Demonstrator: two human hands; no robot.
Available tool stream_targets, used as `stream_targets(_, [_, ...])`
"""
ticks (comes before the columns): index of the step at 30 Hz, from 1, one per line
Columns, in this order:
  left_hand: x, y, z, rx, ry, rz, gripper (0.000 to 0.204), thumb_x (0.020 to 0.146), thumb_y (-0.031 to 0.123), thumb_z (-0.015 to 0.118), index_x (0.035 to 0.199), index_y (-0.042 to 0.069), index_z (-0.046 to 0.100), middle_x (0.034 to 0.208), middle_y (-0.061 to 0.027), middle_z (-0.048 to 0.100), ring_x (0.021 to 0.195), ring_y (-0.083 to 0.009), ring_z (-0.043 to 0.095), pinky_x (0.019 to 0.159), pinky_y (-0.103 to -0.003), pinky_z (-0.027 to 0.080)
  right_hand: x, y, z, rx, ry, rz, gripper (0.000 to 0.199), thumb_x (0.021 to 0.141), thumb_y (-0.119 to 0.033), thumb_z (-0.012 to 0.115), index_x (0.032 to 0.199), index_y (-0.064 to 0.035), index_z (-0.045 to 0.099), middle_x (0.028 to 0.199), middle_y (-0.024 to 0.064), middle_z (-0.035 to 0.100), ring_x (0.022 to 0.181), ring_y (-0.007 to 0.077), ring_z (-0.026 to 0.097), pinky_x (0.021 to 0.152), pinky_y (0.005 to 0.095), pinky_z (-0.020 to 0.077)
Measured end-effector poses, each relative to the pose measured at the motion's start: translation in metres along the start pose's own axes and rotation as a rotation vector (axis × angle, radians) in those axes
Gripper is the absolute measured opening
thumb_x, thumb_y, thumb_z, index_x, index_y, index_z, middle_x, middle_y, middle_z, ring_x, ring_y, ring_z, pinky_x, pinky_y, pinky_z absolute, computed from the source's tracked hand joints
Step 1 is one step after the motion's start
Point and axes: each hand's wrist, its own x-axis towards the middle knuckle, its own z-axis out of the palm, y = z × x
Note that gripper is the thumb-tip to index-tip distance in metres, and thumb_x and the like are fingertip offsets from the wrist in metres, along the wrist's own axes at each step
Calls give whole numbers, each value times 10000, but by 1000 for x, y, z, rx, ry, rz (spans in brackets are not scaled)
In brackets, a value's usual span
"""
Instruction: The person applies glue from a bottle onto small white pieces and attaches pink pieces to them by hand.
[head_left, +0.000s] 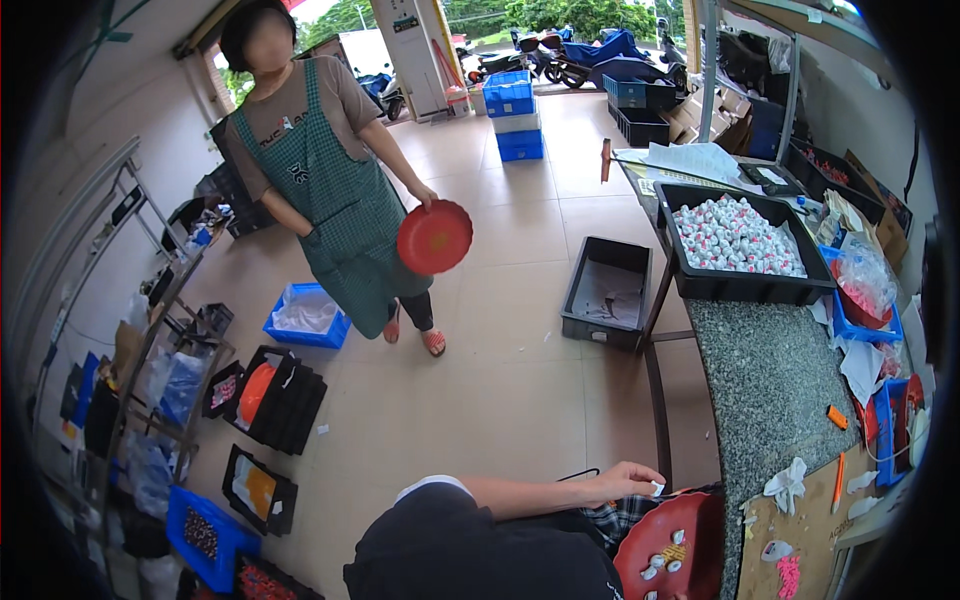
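Note:
My left hand reaches rightward from a black sleeve, its fingers pinched on a small white piece. Just below it, a round red plate lies at my lap, over dark plaid cloth. Several small white pieces sit on the plate around a yellowish mark. My right hand does not show. A granite-topped bench stands beside the plate. On its board are a crumpled white glove or cloth, an orange pen-like tool and a heap of small pink pieces.
A black crate of small white balls stands on the bench's far end. A person in a green checked apron stands ahead, holding another red plate. A black crate is on the floor. Bins and a rack line the left.

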Motion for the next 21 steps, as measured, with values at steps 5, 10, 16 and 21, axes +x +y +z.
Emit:
stream_targets(5, [8,-18,5,-54,-142,15,284,870,129,584,1127,10,570,1030,-45,611,951,-91,560,840,-230,440,0,-13,-1,-89,53,54,72,794,-148,617,836,-113,663,667,148,591,544,288,546,512,357,441])
stream_targets(10, [7,-21,11,-92,-127,-123,279,889,124,558,1147,21,555,1049,-61,608,942,-113,579,805,-253,484,-8,-17,5,46,148,134,80,794,-104,622,852,-61,659,727,136,627,615,284,589,587,345,482])
stream_targets(16, [4,-20,7,-49,-85,-130,300,889,124,555,1172,25,542,1045,-76,606,932,-137,582,796,-269,487,-35,-4,6,121,91,136,106,832,65,494,916,24,545,823,114,569,715,207,569,640,315,466])
stream_targets(21, [11,26,51,198,-88,-131,271,891,77,531,1147,-8,548,1013,-90,611,886,-129,587,764,-254,488,-35,-27,-11,216,313,467,159,742,105,555,870,19,591,791,139,587,679,232,603,596,301,494])
